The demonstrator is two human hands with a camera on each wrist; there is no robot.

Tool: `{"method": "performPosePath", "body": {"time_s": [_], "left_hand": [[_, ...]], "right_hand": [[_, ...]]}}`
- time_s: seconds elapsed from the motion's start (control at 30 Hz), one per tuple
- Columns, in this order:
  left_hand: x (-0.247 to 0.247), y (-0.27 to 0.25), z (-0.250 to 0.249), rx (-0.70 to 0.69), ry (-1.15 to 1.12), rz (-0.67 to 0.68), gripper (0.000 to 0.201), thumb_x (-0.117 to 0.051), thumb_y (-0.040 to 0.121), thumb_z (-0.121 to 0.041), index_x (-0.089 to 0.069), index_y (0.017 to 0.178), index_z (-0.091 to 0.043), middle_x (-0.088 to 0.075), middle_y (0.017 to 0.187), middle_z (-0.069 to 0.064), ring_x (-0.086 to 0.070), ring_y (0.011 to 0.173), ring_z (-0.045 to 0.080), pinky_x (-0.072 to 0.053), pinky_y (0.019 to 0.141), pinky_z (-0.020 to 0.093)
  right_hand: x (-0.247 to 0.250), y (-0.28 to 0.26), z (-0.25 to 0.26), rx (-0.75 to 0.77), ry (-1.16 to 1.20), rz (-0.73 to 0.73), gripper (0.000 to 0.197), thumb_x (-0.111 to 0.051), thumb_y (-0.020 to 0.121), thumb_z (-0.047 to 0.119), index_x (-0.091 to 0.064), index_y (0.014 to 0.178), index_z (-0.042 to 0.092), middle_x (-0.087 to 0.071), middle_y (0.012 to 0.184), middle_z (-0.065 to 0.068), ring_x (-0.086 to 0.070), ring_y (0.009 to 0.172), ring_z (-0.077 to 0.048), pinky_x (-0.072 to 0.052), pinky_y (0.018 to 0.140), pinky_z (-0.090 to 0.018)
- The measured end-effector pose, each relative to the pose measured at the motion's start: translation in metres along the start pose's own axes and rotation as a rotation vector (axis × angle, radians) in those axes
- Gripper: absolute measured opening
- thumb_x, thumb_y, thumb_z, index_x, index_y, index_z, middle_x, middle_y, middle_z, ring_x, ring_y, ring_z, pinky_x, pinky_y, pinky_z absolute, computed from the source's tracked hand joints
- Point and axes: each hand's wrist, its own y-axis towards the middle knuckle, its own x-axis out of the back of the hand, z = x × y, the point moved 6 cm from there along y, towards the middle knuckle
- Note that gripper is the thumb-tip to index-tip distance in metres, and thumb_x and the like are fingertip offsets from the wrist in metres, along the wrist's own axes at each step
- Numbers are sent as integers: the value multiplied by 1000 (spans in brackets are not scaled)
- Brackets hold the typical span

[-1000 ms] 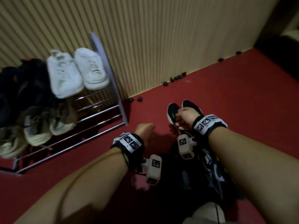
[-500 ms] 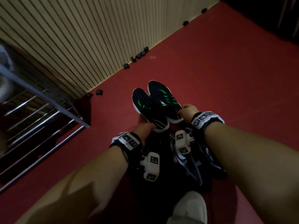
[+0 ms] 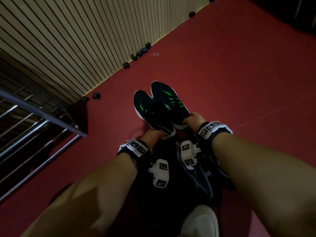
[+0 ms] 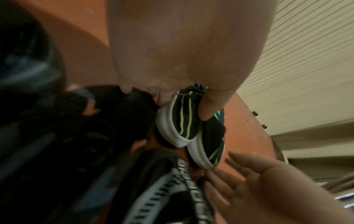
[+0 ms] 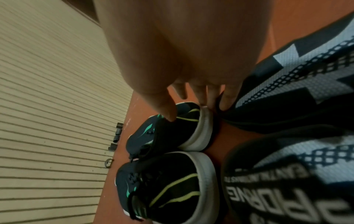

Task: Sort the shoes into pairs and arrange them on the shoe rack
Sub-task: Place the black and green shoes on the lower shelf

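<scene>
Two black shoes with green stripes and white soles lie side by side on the red floor, toes toward the slatted wall. My left hand (image 3: 154,135) pinches the heel of the left shoe (image 3: 150,113), thumb on its side. My right hand (image 3: 194,119) holds the heel of the right shoe (image 3: 169,101); the right wrist view shows the thumb on this shoe's (image 5: 172,134) collar and the fingers behind the heel. A corner of the metal shoe rack (image 3: 42,117) with its bars shows at the left edge.
Black and grey mesh shoes with white lettering (image 3: 196,178) lie under my wrists. Part of a white shoe (image 3: 200,221) shows at the bottom edge. Small black pieces (image 3: 142,52) lie along the foot of the slatted wall. Bare red floor stretches to the right.
The view has swung right and down, so the rack's shoes have left the picture. My left hand has reached the left shoe's heel; my right hand has slid back to the right shoe's heel.
</scene>
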Motion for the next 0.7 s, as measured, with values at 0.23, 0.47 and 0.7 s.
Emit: {"method": "performPosePath", "body": {"time_s": [0.23, 0.47, 0.7], "left_hand": [[11, 7, -5, -18, -64, -81, 10, -55, 94, -11, -58, 104, -9, -64, 77, 0, -55, 67, 13, -50, 52, 22], [43, 24, -11, -131, -126, -240, 16, -64, 90, -23, -50, 94, -16, -59, 78, 4, -59, 71, 19, -46, 57, 26], [71, 7, -38, -244, 88, -328, 19, -65, 89, -14, -50, 82, -6, -51, 58, 6, -43, 30, 10, -32, 33, 17]], "right_hand": [[2, 5, 5, 7, 70, -23, 20, -61, 84, 3, -65, 104, 2, -63, 88, -11, -61, 87, -26, -48, 74, -32], [-12, -2, 11, -34, 185, 5, 32, -70, 82, 22, -64, 109, 6, -58, 74, -5, -55, 64, -19, -41, 51, -27], [-29, -19, 26, 11, 189, 10, 17, -68, 86, 21, -62, 96, 7, -59, 75, -7, -53, 58, -19, -41, 48, -26]]}}
